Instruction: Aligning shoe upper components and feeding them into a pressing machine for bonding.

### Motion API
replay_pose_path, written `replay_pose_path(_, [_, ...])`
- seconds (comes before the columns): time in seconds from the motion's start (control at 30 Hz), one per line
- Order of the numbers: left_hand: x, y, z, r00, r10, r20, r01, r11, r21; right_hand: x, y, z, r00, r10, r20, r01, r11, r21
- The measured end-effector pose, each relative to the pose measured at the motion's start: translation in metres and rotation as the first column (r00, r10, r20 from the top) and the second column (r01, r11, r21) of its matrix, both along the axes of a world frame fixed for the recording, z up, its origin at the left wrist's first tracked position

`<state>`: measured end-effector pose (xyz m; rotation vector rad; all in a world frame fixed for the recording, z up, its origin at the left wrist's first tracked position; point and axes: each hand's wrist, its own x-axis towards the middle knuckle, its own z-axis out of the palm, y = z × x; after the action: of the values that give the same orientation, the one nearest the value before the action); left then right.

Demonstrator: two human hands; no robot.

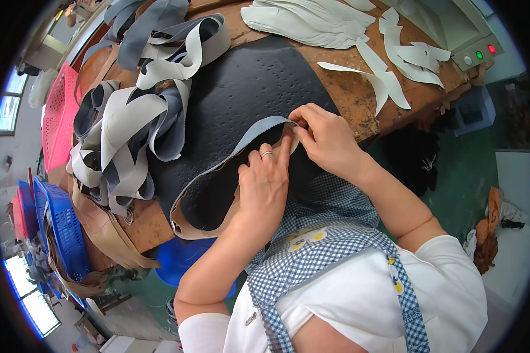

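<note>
A long strip [264, 126], grey on one face and beige on the other, curves in an open loop over a black pitted mat [247, 76]. My right hand [327, 141] pinches it at the loop's right end, thumb and forefinger pressed together. Close against that spot is my left hand [264, 183], its forefinger stretched up to the strip and its other fingers bent. The left thumb is hidden, and the beige part of the loop runs under this hand.
Tangled grey and white strips [129, 123] heap at the mat's left. White cut pieces [312, 20] lie at the back of the wooden table [356, 100]. A machine [471, 41] with lit buttons stands back right. Pink [59, 117] and blue baskets [65, 217] are at left.
</note>
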<state>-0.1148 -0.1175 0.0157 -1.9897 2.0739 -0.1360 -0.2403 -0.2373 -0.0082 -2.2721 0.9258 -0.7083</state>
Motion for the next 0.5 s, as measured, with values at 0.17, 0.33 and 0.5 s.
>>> replay_pose_path(0.17, [-0.005, 0.003, -0.017, 0.900, -0.050, -0.433, -0.100, 0.943, -0.317, -0.005, -0.014, -0.002, 0.999, 0.000, 0.052, -0.015, 0.954, 0.298])
replay_pose_path(0.33, [-0.015, -0.001, -0.017, 0.621, -0.016, -0.784, -0.473, 0.790, -0.390, -0.008, -0.016, 0.010, 0.970, -0.016, 0.244, -0.183, 0.617, 0.765])
replay_pose_path(0.5, [-0.001, -0.005, -0.008, 0.245, 0.209, -0.947, -0.552, 0.833, 0.041, -0.013, -0.004, 0.013, 0.964, 0.004, 0.265, -0.219, 0.573, 0.790])
